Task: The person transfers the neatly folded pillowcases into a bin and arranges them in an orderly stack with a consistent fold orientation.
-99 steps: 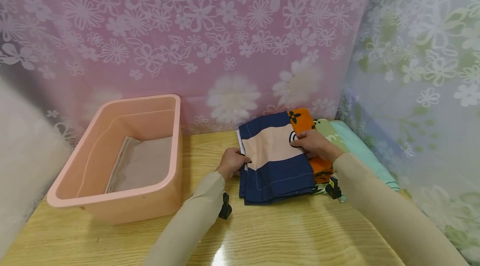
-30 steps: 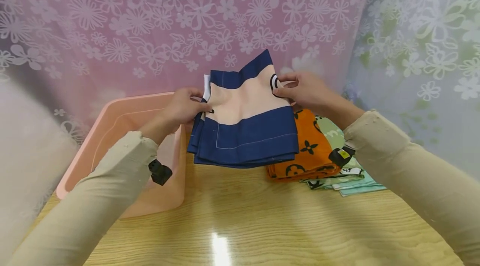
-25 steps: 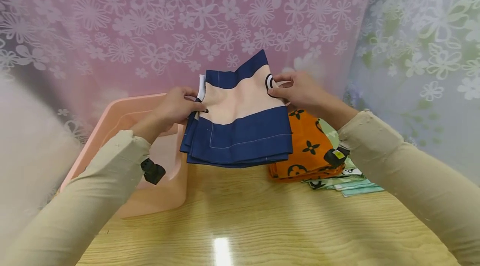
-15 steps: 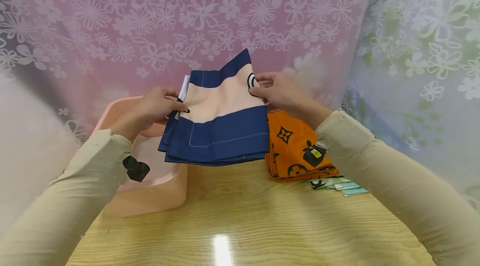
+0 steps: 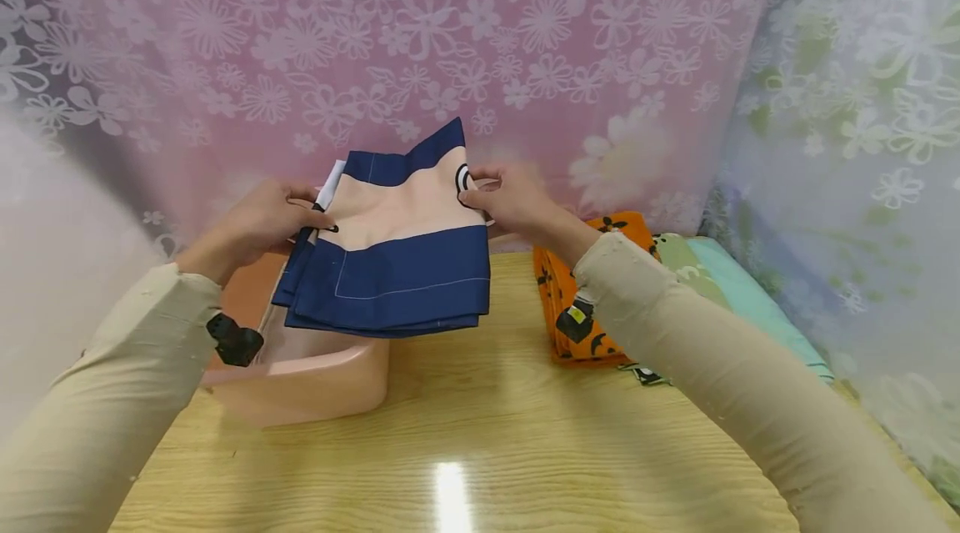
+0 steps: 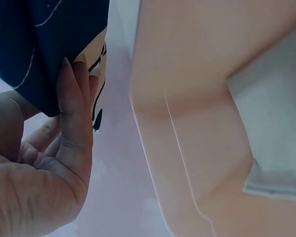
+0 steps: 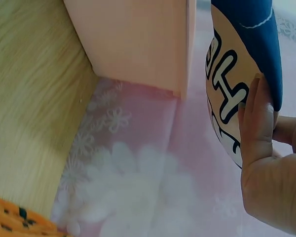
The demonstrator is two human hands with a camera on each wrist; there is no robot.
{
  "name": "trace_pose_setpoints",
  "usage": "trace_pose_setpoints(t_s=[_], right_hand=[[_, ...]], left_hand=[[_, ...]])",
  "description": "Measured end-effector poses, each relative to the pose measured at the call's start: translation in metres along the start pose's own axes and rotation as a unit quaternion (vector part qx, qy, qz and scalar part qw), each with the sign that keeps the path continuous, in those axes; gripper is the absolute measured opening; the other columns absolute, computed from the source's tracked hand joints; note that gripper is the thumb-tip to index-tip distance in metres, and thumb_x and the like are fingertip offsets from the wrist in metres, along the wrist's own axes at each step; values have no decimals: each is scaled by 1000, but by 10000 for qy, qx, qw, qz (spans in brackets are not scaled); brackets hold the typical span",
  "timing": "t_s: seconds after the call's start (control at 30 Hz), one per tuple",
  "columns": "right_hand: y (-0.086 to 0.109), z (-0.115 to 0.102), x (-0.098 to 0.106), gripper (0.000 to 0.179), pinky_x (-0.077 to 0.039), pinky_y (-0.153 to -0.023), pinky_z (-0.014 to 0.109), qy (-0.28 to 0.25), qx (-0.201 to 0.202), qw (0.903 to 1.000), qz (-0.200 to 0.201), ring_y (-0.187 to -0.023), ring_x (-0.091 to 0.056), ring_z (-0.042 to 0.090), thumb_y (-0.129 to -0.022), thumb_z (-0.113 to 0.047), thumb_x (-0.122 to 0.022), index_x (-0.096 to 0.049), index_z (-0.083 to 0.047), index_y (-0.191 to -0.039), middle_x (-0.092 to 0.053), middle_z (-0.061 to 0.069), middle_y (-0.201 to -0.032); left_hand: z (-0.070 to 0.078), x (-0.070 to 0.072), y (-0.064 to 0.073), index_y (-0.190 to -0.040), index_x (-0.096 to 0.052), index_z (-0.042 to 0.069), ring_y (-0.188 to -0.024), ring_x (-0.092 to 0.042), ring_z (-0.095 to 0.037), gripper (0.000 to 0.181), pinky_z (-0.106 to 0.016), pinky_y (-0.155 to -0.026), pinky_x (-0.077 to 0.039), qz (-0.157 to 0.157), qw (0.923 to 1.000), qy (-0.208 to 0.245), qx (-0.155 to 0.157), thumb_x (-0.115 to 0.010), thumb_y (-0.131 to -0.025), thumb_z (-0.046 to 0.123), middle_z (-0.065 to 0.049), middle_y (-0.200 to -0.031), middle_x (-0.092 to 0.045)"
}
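Smooth, matt cloth makes up the folded navy-and-peach textile (image 5: 393,266), stitched in pale thread. The pink tub (image 5: 315,391) is smooth plastic with a faint sheen, the folded grey fabric (image 6: 276,118) matt cloth. Light glares off a glossy wood-grain tabletop (image 5: 540,458), while the folded orange textile (image 5: 550,287) and pink floral curtain (image 5: 495,49) show matt fabric faces.

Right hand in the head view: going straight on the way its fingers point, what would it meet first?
The navy-and-peach folded cloth, which the right hand pinches at its edge. Beyond it, the left hand looks roughly in line, though depth is hard to judge.
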State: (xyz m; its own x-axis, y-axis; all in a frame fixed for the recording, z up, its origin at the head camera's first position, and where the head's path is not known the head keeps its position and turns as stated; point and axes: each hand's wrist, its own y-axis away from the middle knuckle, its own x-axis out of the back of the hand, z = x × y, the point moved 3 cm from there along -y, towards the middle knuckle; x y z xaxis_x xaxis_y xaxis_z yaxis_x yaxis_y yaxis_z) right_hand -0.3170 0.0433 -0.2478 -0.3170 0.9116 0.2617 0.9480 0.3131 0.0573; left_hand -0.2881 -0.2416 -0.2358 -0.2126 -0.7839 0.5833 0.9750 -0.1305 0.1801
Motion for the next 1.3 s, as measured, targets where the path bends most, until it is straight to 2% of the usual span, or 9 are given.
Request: trace_pose_setpoints(t_s=[0.2,0.37,0.6,0.83,1.03,1.17,1.3], right_hand=[[-7,1,-23,48,-57,-68,38,-254,-66,9995,-185,-86,-63,25,-96,-13,-60,-44,-11,-142,-61,12,-114],[-14,0,-43,44,-57,-66,38,-331,-36,9990,-298,-81,-64,24,-96,-12,-59,-48,-10,-139,-61,13,-114],[-20,2,-69,46,-56,-61,34,-346,-47,9986,-400,-73,-62,19,-97,-11,-58,-45,-10,-141,-56,10,-126],[-27,3,-92,42,-56,-61,32,-481,-32,9973,-559,-78,-65,21,-97,-10,-56,-49,-9,-138,-59,11,-122],[-32,4,-110,43,-56,-69,36,-404,18,9980,-489,-85,-66,21,-97,-9,-56,-49,-6,-139,-58,13,-126],[-34,7,-117,46,-56,-69,35,-303,172,9984,-442,-95,-65,23,-97,-7,-56,-46,-5,-141,-56,16,-130],[-34,7,-125,44,-54,-70,27,409,549,9971,-338,-104,-61,23,-97,-9,-56,-47,-3,-140,-57,16,-126]], left_hand=[[-16,15,5,-142,-36,-7,-80,-60,-15,55,-31,-70,-55,-70,9999,-111,92,-57,-96,16,-24,-127,-46],[-30,27,11,-144,-34,-6,-77,-61,-16,57,-32,-68,-55,-189,9995,-183,201,-56,-97,16,-25,-124,-47],[-50,43,19,-140,-33,-11,-73,-62,-15,58,-33,-67,-56,-155,9986,-335,375,-58,-95,16,-27,-122,-44],[-68,56,22,-141,-30,-11,-76,-63,-16,60,-35,-68,-56,-169,9976,-435,503,-58,-96,16,-28,-121,-52],[-80,63,23,-136,-36,-13,-75,-62,-18,51,-36,-67,-56,-178,9968,-567,535,-56,-96,11,-18,-107,-62],[-85,64,22,-133,-39,-13,-73,-64,-18,47,-38,-67,-56,-192,9958,-628,632,-56,-95,10,-13,-99,-64],[-89,64,21,-130,-39,-13,-73,-66,-20,44,-40,-67,-56,-278,9942,-686,777,-56,-96,9,-12,-94,-65]])
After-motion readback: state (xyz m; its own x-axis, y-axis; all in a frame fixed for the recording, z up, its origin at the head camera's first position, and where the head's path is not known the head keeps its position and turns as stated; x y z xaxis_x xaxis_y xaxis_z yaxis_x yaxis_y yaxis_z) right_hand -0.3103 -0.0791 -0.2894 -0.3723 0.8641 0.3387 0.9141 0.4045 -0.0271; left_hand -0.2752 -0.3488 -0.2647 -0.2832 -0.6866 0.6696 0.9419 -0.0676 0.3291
